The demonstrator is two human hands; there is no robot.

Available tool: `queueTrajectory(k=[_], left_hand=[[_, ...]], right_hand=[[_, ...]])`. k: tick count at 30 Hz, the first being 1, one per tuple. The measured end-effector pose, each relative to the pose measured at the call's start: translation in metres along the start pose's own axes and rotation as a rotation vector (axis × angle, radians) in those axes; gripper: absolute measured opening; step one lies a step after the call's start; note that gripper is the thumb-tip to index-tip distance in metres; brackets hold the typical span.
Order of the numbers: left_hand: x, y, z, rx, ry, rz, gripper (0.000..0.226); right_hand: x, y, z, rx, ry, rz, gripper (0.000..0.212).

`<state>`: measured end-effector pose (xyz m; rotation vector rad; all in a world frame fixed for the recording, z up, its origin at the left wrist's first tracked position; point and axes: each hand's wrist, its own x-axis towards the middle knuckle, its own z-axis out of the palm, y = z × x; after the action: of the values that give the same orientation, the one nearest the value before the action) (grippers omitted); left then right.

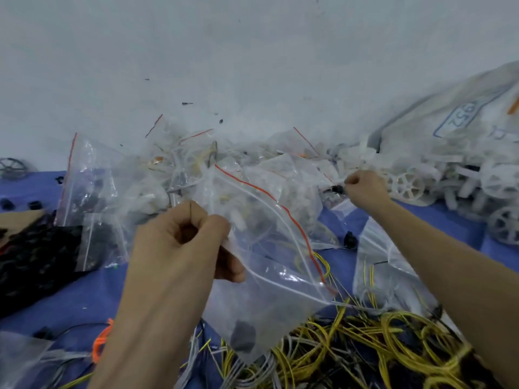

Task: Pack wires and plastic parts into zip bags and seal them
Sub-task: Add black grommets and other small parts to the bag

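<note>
Head view, left hand point(179, 248) pinching clear red-edged zip bag point(276, 279), right hand point(365, 189) pinching black part point(337, 188)

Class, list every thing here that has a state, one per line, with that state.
zip bag: held up, dark part inside; seal unclear.
left hand: grips the zip bag's edge.
right hand: pinches a small black part.
yellow wires: loose, tangled, unpacked.
white wheels: heaped loose, unpacked.

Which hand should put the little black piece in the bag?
The right hand. It already seems to pinch the black piece by the pile, while the left hand is busy gripping the bag, so it is probably best kept there.
</note>
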<state>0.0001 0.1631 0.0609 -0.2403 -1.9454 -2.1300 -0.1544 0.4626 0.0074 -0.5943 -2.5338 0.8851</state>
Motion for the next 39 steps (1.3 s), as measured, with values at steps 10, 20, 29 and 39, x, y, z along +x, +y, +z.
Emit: queueTrajectory(k=[10, 20, 29, 39], left_hand=[[0.018, -0.011, 0.003, 0.055, 0.086, -0.086, 0.040], [0.000, 0.000, 0.002, -0.056, -0.003, -0.039, 0.031], [-0.020, 0.020, 0.020, -0.051, -0.130, 0.016, 0.021], [-0.036, 0.032, 0.025, 0.033, -0.346, 0.099, 0.032]], right_hand=[[0.069, 0.049, 0.089, -0.572, -0.332, 0.009, 0.053], [0.002, 0.020, 0.031, 0.159, -0.028, 0.195, 0.035], [-0.181, -0.098, -0.127, 1.447, -0.753, 0.077, 0.022], [-0.230, -0.108, -0.111, -0.336, -0.733, -0.469, 0.039]])
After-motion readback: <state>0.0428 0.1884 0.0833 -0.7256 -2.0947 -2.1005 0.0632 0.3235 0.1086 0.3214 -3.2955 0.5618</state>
